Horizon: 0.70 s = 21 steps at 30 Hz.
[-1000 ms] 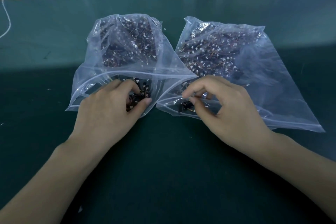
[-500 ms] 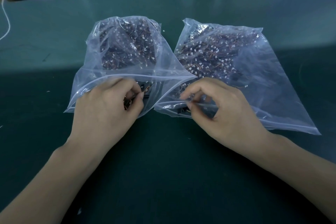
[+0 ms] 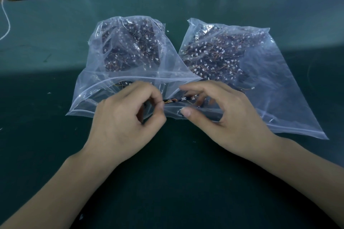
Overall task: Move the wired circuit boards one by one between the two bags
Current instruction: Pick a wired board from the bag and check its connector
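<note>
Step in hand, as I read it: one wired circuit board (image 3: 174, 100) is in transit between the two bags; it sits in the gap between the hands, just above the bag mouths, small and dark with orange leads and a white connector showing.

Left hand (image 3: 124, 122): fingers curled, thumb and forefinger pinching the board's left end; back of hand up, wrist low over the green mat (image 3: 167, 182), forearm coming in from 7 o'clock.

Right hand (image 3: 223, 115): fingers arched and spread over the mouth of the right bag (image 3: 270, 83), thumb tip pressed on the plastic lip; whether its fingertips touch the board's right end I cannot tell, since they are partly hidden; I see no firm grip, so I log it as relaxed and holding nothing; forearm enters from 5 o'clock.

Left bag (image 3: 130, 72) lies at 11 o'clock of the hands, right bag at 1 o'clock; their near corners overlap; both zip mouths gape towards me; both hold a dense heap of boards.

Next move, my judgement: carry the board past the lip into the receiving bag; mouth must be held apart; the leads could snag on the heap or the zip strip.
</note>
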{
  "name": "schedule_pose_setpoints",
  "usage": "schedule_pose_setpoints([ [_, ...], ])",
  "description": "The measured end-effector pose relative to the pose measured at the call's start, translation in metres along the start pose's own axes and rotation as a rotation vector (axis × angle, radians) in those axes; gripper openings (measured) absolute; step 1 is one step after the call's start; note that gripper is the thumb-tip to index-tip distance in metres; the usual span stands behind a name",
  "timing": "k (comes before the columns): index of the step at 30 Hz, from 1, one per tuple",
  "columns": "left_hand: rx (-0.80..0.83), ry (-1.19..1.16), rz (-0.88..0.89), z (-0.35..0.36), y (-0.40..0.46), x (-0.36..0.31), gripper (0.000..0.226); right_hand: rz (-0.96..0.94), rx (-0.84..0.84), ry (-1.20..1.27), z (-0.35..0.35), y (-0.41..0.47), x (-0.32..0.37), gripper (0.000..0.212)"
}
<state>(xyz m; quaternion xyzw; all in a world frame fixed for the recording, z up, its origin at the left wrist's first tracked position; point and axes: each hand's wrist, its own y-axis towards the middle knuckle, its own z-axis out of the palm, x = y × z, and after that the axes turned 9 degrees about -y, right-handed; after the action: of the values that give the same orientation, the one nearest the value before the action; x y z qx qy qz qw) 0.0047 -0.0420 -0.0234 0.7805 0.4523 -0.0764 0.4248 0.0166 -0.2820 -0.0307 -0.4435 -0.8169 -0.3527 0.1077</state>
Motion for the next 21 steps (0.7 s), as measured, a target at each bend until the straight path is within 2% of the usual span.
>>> schedule_pose_setpoints([
  [7, 0.009, -0.117, 0.083, 0.0076, -0.0029, -0.0018, 0.008, -0.128, -0.114, 0.026, -0.0004, 0.0028, -0.0007, 0.012],
  [10, 0.003, -0.129, 0.067, 0.0083, -0.0052, -0.0006, 0.007, -0.130, -0.121, 0.034, -0.0002, 0.0022, -0.0011, 0.010],
  [13, 0.008, -0.154, 0.023, 0.0088, -0.0053, -0.0003, 0.019, -0.139, -0.127, 0.037, 0.0004, 0.0024, -0.0008, 0.009],
  [17, 0.053, -0.137, 0.090, 0.0099, -0.0038, 0.0008, 0.011, -0.126, -0.125, 0.074, 0.0000, 0.0025, 0.0006, 0.010],
  [21, -0.017, -0.140, 0.105, 0.0099, -0.0024, -0.0009, 0.013, -0.079, -0.105, 0.087, -0.0003, 0.0025, -0.0017, 0.011],
])
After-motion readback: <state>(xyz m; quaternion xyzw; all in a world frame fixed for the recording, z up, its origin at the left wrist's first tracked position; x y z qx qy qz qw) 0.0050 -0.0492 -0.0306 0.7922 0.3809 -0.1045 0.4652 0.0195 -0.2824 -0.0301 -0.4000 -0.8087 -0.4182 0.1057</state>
